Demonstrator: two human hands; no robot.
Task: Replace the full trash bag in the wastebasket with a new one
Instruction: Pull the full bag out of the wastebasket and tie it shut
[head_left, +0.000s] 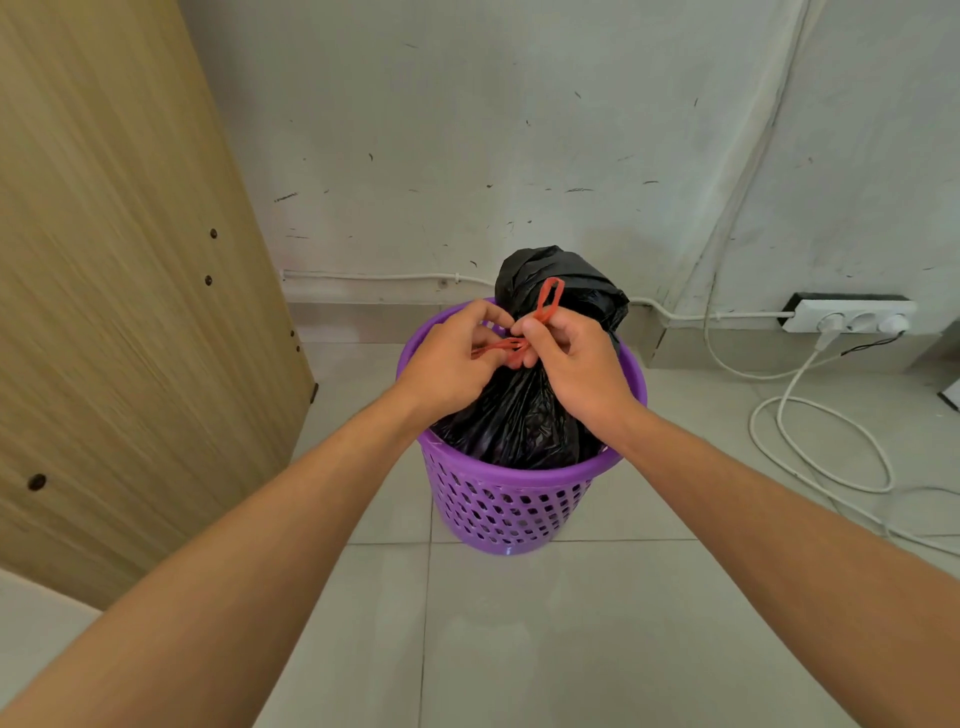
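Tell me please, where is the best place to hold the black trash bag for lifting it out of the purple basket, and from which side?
Probably grip the gathered neck of the black trash bag, just under the red drawstring that the left hand and right hand pinch. Come from straight above: the purple basket walls enclose the body, and only the bunched top rises past the rim.

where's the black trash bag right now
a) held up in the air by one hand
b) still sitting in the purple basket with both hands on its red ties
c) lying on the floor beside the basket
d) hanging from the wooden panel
b: the black trash bag sits inside the purple basket, while the left hand and right hand pinch its red ties at the gathered top.
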